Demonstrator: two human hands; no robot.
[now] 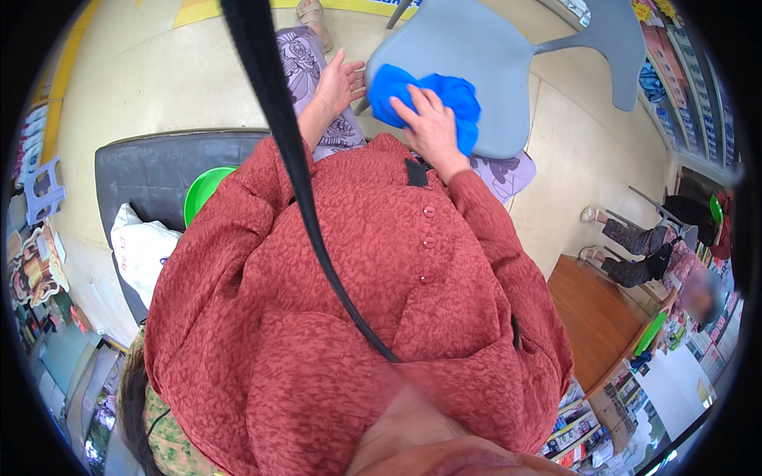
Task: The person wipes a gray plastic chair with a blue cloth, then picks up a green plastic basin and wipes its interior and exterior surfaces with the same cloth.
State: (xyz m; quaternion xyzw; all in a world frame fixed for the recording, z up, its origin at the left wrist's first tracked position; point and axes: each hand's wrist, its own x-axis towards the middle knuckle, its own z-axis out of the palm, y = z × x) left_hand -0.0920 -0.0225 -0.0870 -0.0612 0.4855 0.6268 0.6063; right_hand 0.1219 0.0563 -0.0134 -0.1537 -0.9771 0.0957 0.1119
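Observation:
A bunched bright blue cloth (464, 101) lies over the near edge of a grey-blue plastic chair seat (446, 41). My right hand (430, 124) is on top of the cloth, its fingers spread and bent over the fabric; the thumb cannot be made out clearly. To the left of the seat, my left hand (342, 83) is held in the air with its fingers apart and nothing in it. Its fingertips are close to the seat's left edge. Purple patterned trousers (300, 59) show beneath the left arm and beside the chair.
On the dark padded bench (178, 149) at my left are a green plastic basin (205, 187) and a white bag (143, 253). A blue plastic stool (44, 190) stands at the far left. At the right are a wooden table (595, 315), another person (673, 262) and stocked shelves (690, 77).

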